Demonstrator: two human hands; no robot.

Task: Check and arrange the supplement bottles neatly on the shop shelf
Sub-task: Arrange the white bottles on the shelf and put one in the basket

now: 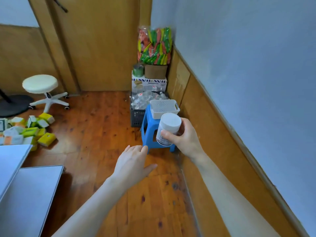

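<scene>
Wooden flooring [95, 127] is stretching under both hands. The right hand [187, 141] is wrapping its fingers [169, 136] round a white-capped supplement bottle [169, 124], holding its long axis roughly upright, cap leaning toward the camera, in front of the blue stool [147, 134]. The left hand [132, 162] is hovering just left and nearer, fingers relaxed, holding nothing.

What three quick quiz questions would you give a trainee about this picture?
1. True or false: the right hand grips a white-capped bottle.
2. What sits on the blue stool? A a white basket, B a shoe, C a lamp.
3. Fill in: the left hand holds ___.
Key: 1 true; 2 A; 3 nothing.
</scene>
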